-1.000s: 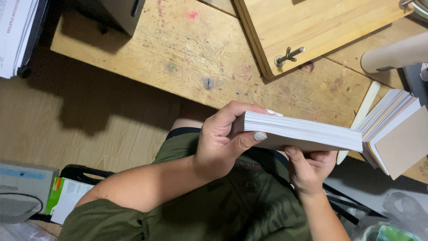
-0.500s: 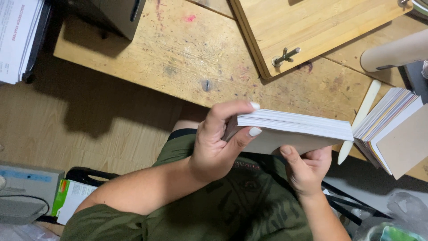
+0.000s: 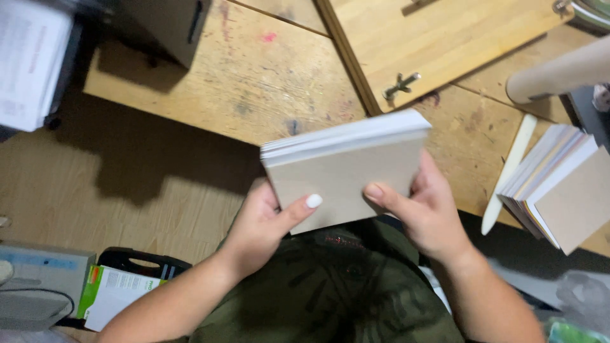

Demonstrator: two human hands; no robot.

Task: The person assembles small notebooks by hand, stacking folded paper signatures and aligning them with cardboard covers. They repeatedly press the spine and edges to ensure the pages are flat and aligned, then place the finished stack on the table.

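Observation:
Both of my hands hold a thick block of white pages with a grey board cover (image 3: pixel 343 171) above my lap, at the front edge of a worn wooden table (image 3: pixel 254 76). The grey cover faces me and the white page edges show along the top. My left hand (image 3: pixel 264 225) grips its lower left corner, thumb on the cover. Its lower right side is gripped by my right hand (image 3: pixel 426 213), thumb also on the cover.
A stack of similar page blocks (image 3: pixel 559 190) lies at the table's right edge beside a pale flat folding tool (image 3: pixel 508 171). A wooden board with a wing nut (image 3: pixel 432 44) and a cardboard tube (image 3: pixel 559 73) lie behind. Boxes and papers (image 3: pixel 108 292) sit on the floor at left.
The block has turned from edge-on to cover facing me and moved left. My left hand shifted from its top edge to the lower left corner; my right hand came up onto the cover.

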